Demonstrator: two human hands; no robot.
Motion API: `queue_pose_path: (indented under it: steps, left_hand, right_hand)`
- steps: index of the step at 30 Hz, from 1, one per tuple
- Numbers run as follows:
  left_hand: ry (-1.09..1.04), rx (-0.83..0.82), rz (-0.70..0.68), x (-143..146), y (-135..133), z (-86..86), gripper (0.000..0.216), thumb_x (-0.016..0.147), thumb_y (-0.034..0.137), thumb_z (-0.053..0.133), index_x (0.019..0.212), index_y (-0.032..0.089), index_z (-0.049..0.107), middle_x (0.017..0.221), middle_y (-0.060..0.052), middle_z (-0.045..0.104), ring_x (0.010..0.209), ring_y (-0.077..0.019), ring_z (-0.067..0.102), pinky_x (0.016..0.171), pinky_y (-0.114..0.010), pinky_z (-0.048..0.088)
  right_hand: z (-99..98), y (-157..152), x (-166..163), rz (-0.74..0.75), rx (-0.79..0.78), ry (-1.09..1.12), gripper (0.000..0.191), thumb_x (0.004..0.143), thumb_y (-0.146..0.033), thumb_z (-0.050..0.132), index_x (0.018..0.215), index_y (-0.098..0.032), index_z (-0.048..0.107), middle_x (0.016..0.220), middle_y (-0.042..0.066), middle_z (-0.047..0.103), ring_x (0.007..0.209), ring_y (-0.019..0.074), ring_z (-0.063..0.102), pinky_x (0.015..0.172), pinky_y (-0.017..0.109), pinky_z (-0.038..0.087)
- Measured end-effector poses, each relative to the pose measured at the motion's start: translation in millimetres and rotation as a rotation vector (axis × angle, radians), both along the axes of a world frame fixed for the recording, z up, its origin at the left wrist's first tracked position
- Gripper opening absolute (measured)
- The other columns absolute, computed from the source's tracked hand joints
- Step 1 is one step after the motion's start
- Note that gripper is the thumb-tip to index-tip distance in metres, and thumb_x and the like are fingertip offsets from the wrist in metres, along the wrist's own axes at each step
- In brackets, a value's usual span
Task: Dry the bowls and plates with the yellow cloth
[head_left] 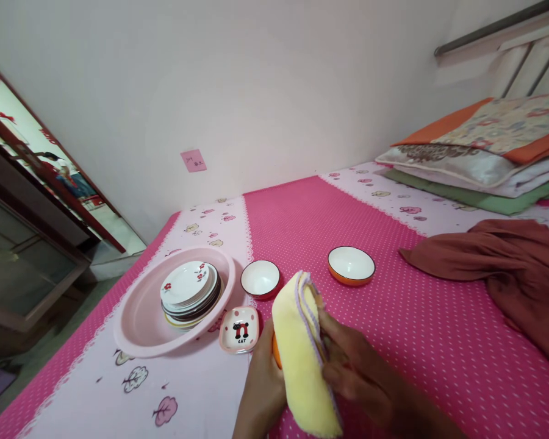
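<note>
My left hand (261, 384) is closed around an orange bowl (277, 352); only a sliver of its outside shows, the rest being hidden by a cloth. That yellow cloth (299, 360), edged in purple, is gripped by my right hand (354, 366) and pressed over the bowl. Just beyond my hands stand a red bowl (260, 278) and another orange bowl (351, 264), both white inside. Left of them lies a small square dish (240, 330) with a cat picture.
A pink basin (135, 332) on the left holds a stack of plates (186, 284). All this rests on a pink bedspread (293, 213). To the right are a reddish-brown garment (512, 274) and stacked pillows (476, 158). A wall (265, 91) rises behind; a person (68, 174) appears through the doorway.
</note>
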State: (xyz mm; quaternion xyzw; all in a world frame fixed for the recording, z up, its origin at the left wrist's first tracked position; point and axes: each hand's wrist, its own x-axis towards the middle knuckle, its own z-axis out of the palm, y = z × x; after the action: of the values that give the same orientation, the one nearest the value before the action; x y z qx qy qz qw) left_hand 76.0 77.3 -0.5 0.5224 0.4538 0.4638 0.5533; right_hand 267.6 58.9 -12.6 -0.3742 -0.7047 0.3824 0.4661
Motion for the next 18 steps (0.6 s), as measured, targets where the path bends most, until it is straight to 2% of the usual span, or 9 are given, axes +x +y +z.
queue_pose_path:
  steps: [3,5,7,10,12,14,16,18]
  left_hand:
    - [0.023,0.022,-0.026,0,0,-1.0,0.052,0.071,0.02,0.086,0.122,0.023,0.078,0.116,-0.014,0.079,0.108,-0.0401,0.071,0.091,-0.048,0.059]
    - [0.042,0.045,-0.052,-1,1,-3.2,0.059,0.07,0.018,0.086,0.128,0.023,0.076,0.122,-0.015,0.078,0.106,-0.0394,0.071,0.092,-0.049,0.058]
    - [0.057,0.056,-0.07,-1,1,-4.7,0.063,0.072,0.017,0.085,0.133,0.024,0.073,0.129,-0.015,0.075,0.11,-0.0403,0.07,0.097,-0.051,0.057]
    - [0.067,0.067,-0.092,2,3,-3.4,0.059,0.074,0.019,0.082,0.132,0.023,0.074,0.128,-0.015,0.076,0.113,-0.0422,0.069,0.1,-0.053,0.055]
    - [0.083,0.096,-0.093,6,3,-1.7,0.053,0.075,0.02,0.08,0.127,0.023,0.077,0.124,-0.015,0.077,0.112,-0.0423,0.07,0.099,-0.052,0.054]
    - [0.108,0.128,-0.071,9,3,-1.8,0.051,0.073,0.019,0.081,0.124,0.022,0.078,0.122,-0.015,0.078,0.11,-0.0419,0.07,0.096,-0.05,0.055]
    - [0.121,0.107,-0.005,11,3,-4.3,0.054,0.071,0.019,0.082,0.124,0.022,0.076,0.122,-0.015,0.078,0.107,-0.0403,0.071,0.094,-0.047,0.056]
    - [0.124,0.03,0.067,10,4,-7.8,0.057,0.07,0.021,0.082,0.127,0.021,0.073,0.12,-0.015,0.078,0.103,-0.037,0.072,0.091,-0.045,0.056]
  right_hand:
    - [-11.0,1,2,-0.009,0.042,-0.023,0.067,0.103,-0.026,0.055,0.166,-0.034,0.035,0.167,0.005,0.045,0.152,0.0337,0.045,0.118,0.053,0.047]
    - [-4.2,6,0,0.016,0.122,-0.086,0.073,0.099,-0.021,0.056,0.168,-0.032,0.032,0.168,0.006,0.043,0.155,0.0342,0.041,0.121,0.054,0.043]
    - [9.6,11,-4,0.023,0.146,-0.137,0.075,0.096,-0.019,0.058,0.166,-0.028,0.036,0.164,0.011,0.05,0.152,0.0357,0.045,0.121,0.055,0.044]
    - [24.6,17,-9,0.017,0.058,-0.157,0.069,0.091,-0.026,0.068,0.158,-0.023,0.049,0.15,0.015,0.063,0.14,0.0373,0.058,0.115,0.055,0.05]
    - [24.3,17,-13,-0.003,0.021,-0.159,0.075,0.084,-0.029,0.078,0.155,-0.024,0.053,0.142,0.015,0.067,0.133,0.038,0.062,0.113,0.056,0.051]
    - [19.4,17,-16,-0.031,0.012,-0.14,0.074,0.081,-0.026,0.08,0.151,-0.026,0.057,0.134,0.013,0.071,0.124,0.0366,0.067,0.109,0.054,0.054]
    - [16.7,16,-18,-0.049,-0.07,-0.019,0.06,0.087,-0.026,0.074,0.146,-0.026,0.061,0.124,0.011,0.074,0.111,0.0318,0.072,0.098,0.047,0.06]
    - [20.8,14,-14,-0.058,-0.24,0.216,0.054,0.093,-0.031,0.07,0.145,-0.026,0.058,0.118,0.01,0.075,0.096,0.0264,0.075,0.082,0.038,0.064]
